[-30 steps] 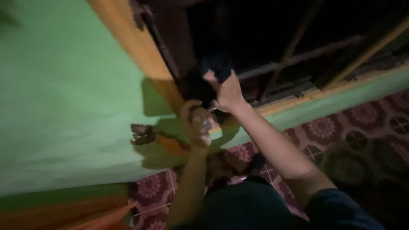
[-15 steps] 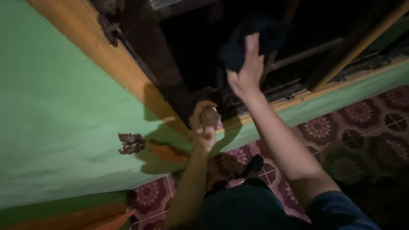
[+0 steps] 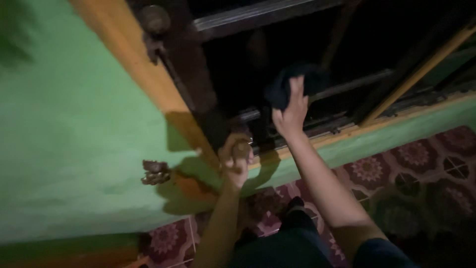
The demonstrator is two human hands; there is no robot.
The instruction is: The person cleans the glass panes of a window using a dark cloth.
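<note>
My right hand presses a dark cloth against the dark glass pane of a window. My left hand is closed around a small round brown object, held just below the window's lower left corner, in front of the orange wooden frame. The scene is dim and what exactly the left hand grips is hard to make out.
A green wall fills the left, with a small dark metal bracket fixed to it. A round knob sits at the frame's top. Patterned maroon floor tiles lie below the green sill.
My right hand with the cloth went from the pane's lower left up and to the right, then came down a little. My left hand stayed in place with its grip unchanged.
</note>
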